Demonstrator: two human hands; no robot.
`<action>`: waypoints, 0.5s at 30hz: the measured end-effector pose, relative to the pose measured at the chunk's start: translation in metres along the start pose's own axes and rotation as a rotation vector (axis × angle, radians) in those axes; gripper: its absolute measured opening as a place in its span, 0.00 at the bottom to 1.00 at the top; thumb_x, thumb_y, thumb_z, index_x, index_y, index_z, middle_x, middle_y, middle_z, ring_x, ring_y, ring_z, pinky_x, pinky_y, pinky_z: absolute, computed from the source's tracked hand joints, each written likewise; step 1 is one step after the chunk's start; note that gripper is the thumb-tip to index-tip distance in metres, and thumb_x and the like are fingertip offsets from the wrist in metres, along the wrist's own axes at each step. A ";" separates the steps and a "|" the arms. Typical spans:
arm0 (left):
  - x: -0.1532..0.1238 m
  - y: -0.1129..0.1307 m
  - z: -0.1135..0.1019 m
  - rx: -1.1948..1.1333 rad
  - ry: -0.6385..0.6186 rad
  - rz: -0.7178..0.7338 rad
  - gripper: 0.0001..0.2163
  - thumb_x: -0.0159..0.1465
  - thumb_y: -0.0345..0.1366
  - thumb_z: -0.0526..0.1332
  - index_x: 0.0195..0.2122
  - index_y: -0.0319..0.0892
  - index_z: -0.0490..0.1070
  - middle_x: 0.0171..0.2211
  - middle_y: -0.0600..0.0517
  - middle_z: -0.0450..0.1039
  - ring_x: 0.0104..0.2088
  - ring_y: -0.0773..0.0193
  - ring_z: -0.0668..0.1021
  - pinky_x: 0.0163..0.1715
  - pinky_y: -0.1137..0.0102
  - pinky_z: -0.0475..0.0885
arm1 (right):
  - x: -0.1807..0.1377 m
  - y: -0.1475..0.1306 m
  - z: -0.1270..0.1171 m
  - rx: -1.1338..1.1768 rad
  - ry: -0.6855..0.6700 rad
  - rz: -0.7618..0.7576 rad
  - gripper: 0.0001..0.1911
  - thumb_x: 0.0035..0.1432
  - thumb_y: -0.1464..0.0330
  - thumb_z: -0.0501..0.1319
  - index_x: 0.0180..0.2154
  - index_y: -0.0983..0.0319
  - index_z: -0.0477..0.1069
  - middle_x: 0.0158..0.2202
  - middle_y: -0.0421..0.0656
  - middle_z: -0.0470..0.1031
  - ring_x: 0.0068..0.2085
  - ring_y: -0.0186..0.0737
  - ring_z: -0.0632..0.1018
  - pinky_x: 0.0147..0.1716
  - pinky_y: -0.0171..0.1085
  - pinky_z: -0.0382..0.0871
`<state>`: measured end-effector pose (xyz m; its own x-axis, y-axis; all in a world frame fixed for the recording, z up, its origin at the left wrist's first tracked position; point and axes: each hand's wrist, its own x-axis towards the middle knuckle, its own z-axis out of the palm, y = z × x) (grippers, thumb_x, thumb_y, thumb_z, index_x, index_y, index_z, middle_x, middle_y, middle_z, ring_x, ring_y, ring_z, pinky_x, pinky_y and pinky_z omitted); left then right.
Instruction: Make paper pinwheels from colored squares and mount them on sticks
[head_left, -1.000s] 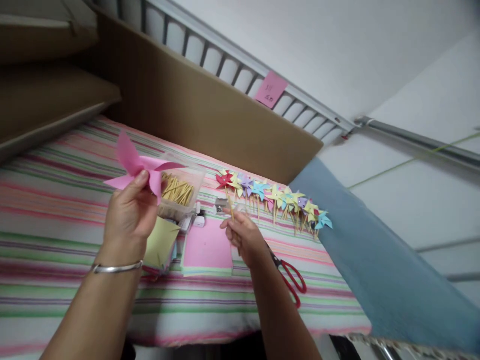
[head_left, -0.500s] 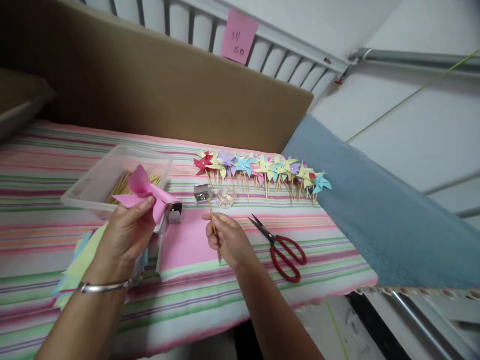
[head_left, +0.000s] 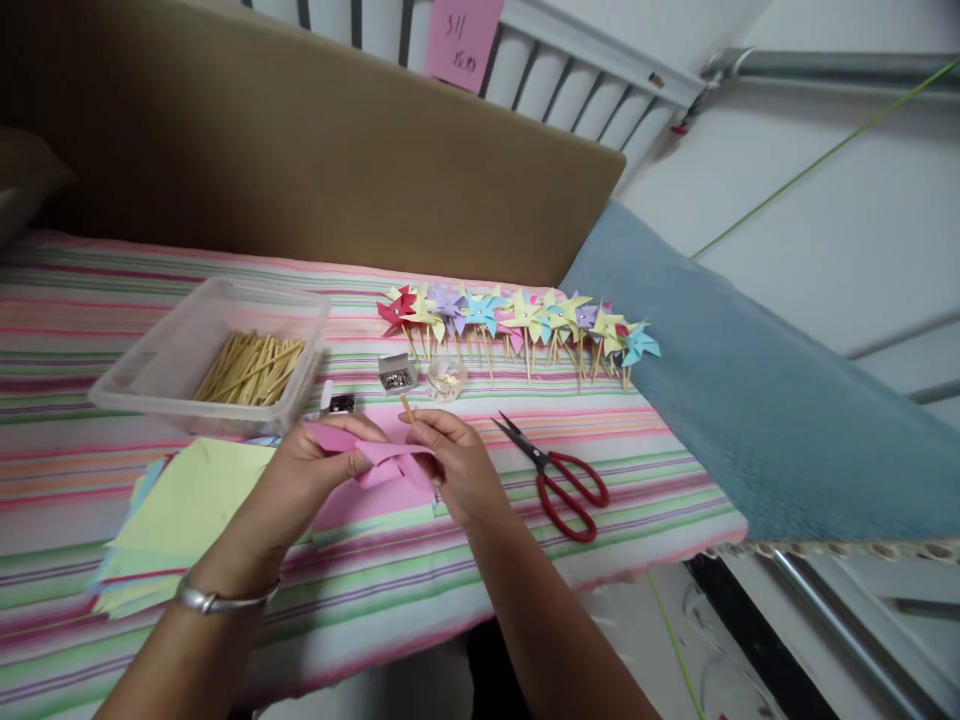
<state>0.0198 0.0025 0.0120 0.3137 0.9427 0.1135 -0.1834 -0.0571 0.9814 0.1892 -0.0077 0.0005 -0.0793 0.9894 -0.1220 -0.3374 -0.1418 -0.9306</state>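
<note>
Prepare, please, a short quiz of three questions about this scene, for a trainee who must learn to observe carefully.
1. True or false: the right hand holds the scissors.
2. Choose: what does the left hand hold?
a) a yellow sheet
b) the pink paper pinwheel
c) the scissors
3. Fill in: the loose sticks lie in a see-through plastic ____.

Key:
1. False; it grips a stick, and the scissors lie on the striped cloth.
2. b
3. container
</note>
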 end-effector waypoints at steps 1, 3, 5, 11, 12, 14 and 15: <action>-0.001 0.001 0.001 0.031 -0.008 0.006 0.01 0.54 0.32 0.66 0.27 0.43 0.78 0.28 0.52 0.75 0.32 0.64 0.75 0.34 0.71 0.69 | 0.001 0.001 0.000 -0.006 0.009 -0.002 0.09 0.50 0.64 0.65 0.34 0.61 0.77 0.20 0.35 0.68 0.18 0.25 0.62 0.16 0.29 0.49; -0.001 0.002 0.002 0.078 0.000 0.025 0.02 0.55 0.32 0.65 0.28 0.44 0.78 0.29 0.52 0.75 0.32 0.64 0.75 0.33 0.72 0.69 | 0.001 0.002 0.001 -0.009 0.019 -0.008 0.07 0.48 0.65 0.66 0.31 0.61 0.77 0.21 0.36 0.70 0.21 0.27 0.66 0.20 0.29 0.55; -0.002 0.002 0.003 0.112 0.020 0.054 0.02 0.55 0.32 0.65 0.28 0.45 0.78 0.29 0.53 0.76 0.33 0.64 0.76 0.33 0.72 0.69 | 0.001 0.002 0.003 -0.002 0.012 -0.024 0.05 0.46 0.66 0.67 0.28 0.60 0.76 0.24 0.37 0.73 0.25 0.29 0.69 0.24 0.29 0.59; -0.002 -0.001 0.006 0.195 0.054 0.179 0.04 0.56 0.31 0.65 0.30 0.47 0.77 0.31 0.54 0.77 0.36 0.65 0.77 0.38 0.71 0.70 | -0.001 -0.003 0.006 -0.018 0.010 -0.027 0.05 0.44 0.66 0.67 0.25 0.61 0.75 0.22 0.36 0.70 0.20 0.26 0.64 0.18 0.28 0.52; -0.002 -0.001 0.007 0.211 0.059 0.210 0.04 0.56 0.31 0.65 0.30 0.47 0.77 0.32 0.53 0.77 0.36 0.65 0.77 0.39 0.71 0.70 | -0.001 -0.004 0.006 -0.016 0.011 -0.025 0.05 0.44 0.66 0.67 0.24 0.61 0.75 0.21 0.35 0.69 0.20 0.26 0.63 0.17 0.28 0.51; -0.001 0.000 0.008 0.242 0.070 0.276 0.04 0.56 0.30 0.65 0.30 0.47 0.77 0.32 0.53 0.77 0.37 0.65 0.77 0.40 0.71 0.70 | -0.002 -0.005 0.007 -0.020 0.014 -0.026 0.06 0.44 0.65 0.67 0.23 0.62 0.74 0.19 0.35 0.67 0.19 0.26 0.62 0.16 0.28 0.51; -0.001 0.000 0.008 0.256 0.077 0.307 0.05 0.56 0.30 0.65 0.30 0.47 0.77 0.32 0.53 0.77 0.37 0.65 0.77 0.40 0.71 0.70 | -0.003 -0.005 0.008 -0.027 0.018 -0.028 0.06 0.44 0.66 0.67 0.23 0.62 0.74 0.19 0.35 0.67 0.19 0.26 0.63 0.17 0.28 0.52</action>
<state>0.0270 -0.0012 0.0135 0.2079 0.8907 0.4044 -0.0168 -0.4101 0.9119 0.1839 -0.0097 0.0085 -0.0528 0.9934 -0.1014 -0.3141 -0.1129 -0.9427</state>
